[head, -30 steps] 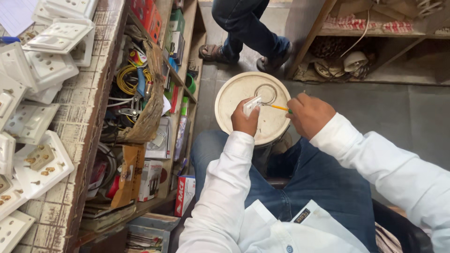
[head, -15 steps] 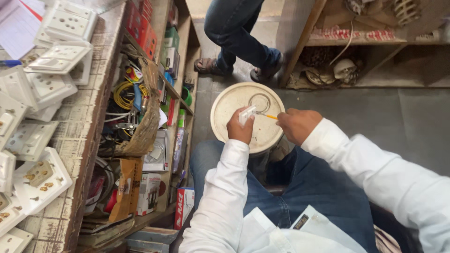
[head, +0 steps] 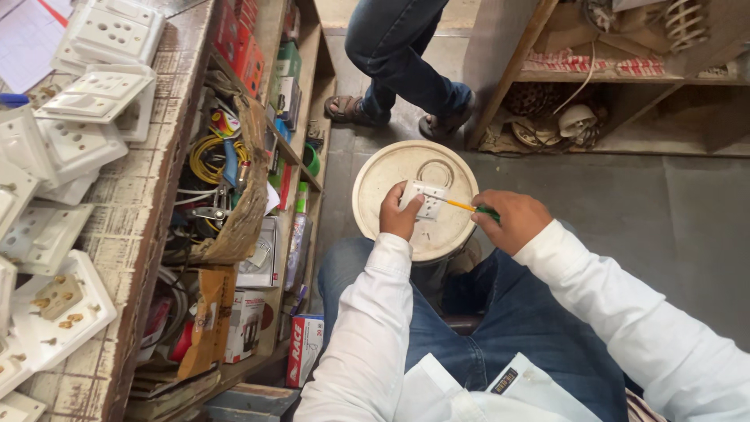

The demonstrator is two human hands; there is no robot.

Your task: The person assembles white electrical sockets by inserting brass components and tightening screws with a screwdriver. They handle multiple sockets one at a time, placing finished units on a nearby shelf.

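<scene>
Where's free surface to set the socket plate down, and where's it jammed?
Free: grey floor right of the round lid, below the wooden rack. Crowded: the counter under white plates, and the shelves.

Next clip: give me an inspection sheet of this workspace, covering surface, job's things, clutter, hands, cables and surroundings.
Surface: round cream bucket lid serves as the work surface, in front of the seated person's knees.
Job's things: white socket plate on the lid; screwdriver with its tip at the plate.
Clutter: many white switch plates spread over the wooden counter.
Hands: left hand holds the socket plate; right hand grips the screwdriver.
Cables: yellow wire coil in a basket on the shelf.
Surroundings: small boxes on the shelves; another person's sandalled feet beyond the lid.
</scene>
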